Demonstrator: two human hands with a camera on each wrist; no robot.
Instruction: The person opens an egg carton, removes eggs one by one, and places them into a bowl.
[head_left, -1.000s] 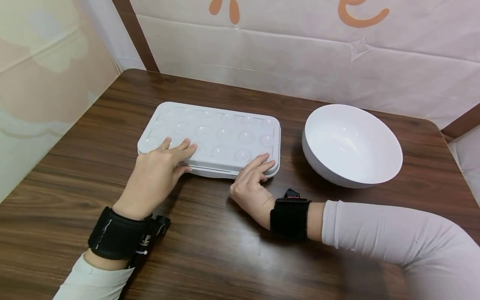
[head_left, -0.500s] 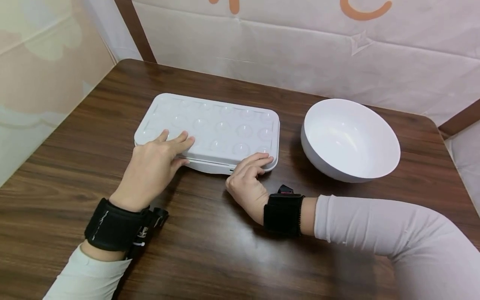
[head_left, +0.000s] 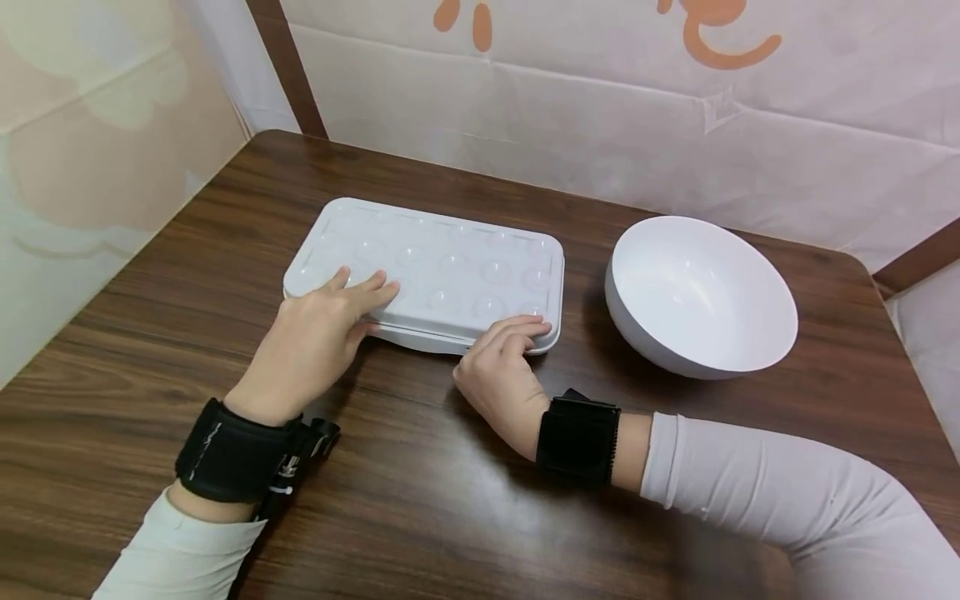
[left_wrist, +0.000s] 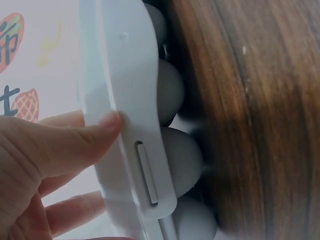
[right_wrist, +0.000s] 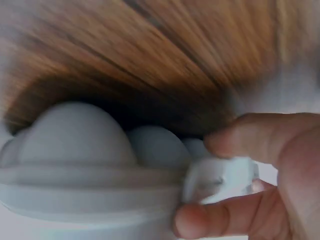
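Observation:
A closed white egg box (head_left: pixel 450 258) with a dimpled lid lies on the brown wooden table (head_left: pixel 420 492). My left hand (head_left: pixel 352 312) rests flat on the lid's near left part, fingers straight. In the left wrist view its thumb (left_wrist: pixel 80 137) presses the box's front edge (left_wrist: pixel 125 75), above the rounded egg cups (left_wrist: pixel 172 97). My right hand (head_left: pixel 510 337) curls over the near right corner of the lid. In the right wrist view the right hand (right_wrist: pixel 235 185) pinches a small tab on the box's rim (right_wrist: pixel 75 200) between finger and thumb.
A large empty white bowl (head_left: pixel 701 292) stands to the right of the box, a hand's width away. Pale panelled walls (head_left: pixel 600 108) close the table's far and left sides. Black camera straps sit on both wrists.
My right fingers have drawn back from lying on the lid and curled down over its near right edge. The left hand has stayed on the lid.

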